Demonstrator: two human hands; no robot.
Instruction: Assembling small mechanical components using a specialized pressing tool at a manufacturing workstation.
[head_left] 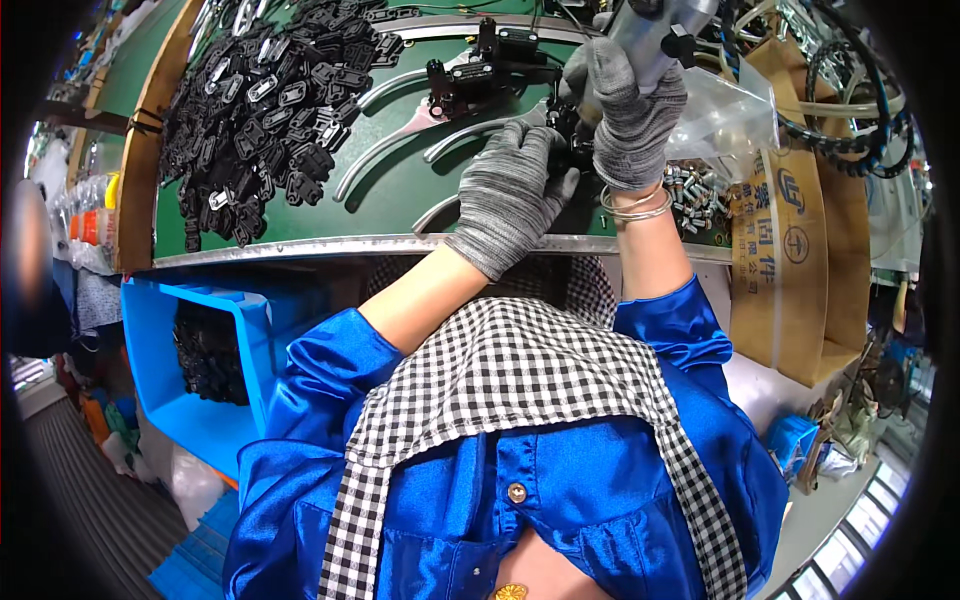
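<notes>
We find the right hand (635, 115) wrapped around a grey power screwdriver (655, 45), upper right of centre. The left hand (505, 190) curls over a silver brake lever (436, 212) at upper centre — its exact grip we cannot tell. We judge a loosely steadied lever could twist, making the screwdriver slip.

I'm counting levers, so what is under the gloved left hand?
One end of a curved silver lever sticks out on the left of the left hand. The rest is covered, so its far end and anything else beneath cannot be seen.
</notes>
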